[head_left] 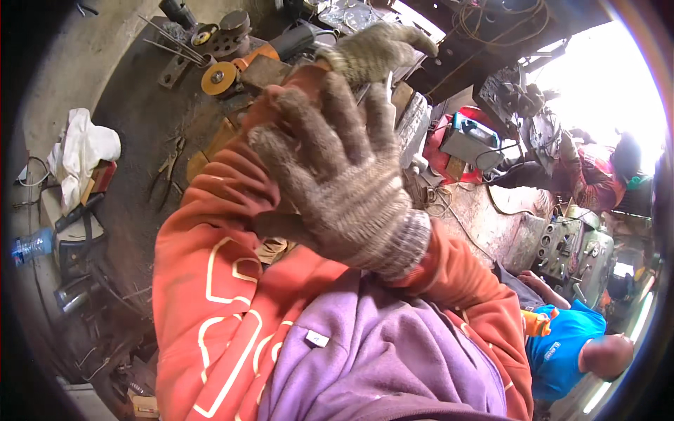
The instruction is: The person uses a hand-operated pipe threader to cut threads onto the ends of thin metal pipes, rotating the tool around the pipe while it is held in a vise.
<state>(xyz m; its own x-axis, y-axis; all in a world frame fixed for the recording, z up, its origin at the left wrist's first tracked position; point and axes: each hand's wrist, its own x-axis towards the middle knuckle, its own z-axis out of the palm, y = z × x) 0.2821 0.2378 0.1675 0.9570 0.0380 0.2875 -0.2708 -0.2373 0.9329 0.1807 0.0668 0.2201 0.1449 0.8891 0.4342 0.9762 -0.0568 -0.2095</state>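
Note:
My right hand (pixel 344 168), in a worn grey-brown knitted glove, crosses in front of my body. Its fingers are spread over the orange sleeve (pixel 210 203) of my left forearm; whether they press on the cloth is hard to tell. Beyond it, near the top of the view, my left hand (pixel 379 52) wears a similar dirty glove, with its fingers stretched out to the right and no object visible in it. An orange angle grinder (pixel 256 56) lies on the workbench (pixel 133 91) just left of that hand. Close to it is a round orange disc (pixel 219 78).
Pliers (pixel 168 168) lie on the bench at left, near a white cloth (pixel 84 151) and a plastic bottle (pixel 34 245). Thin metal rods (pixel 175 43) stick out at the back. On the right are a green machine (pixel 572 245) and a person in a blue shirt (pixel 562 344).

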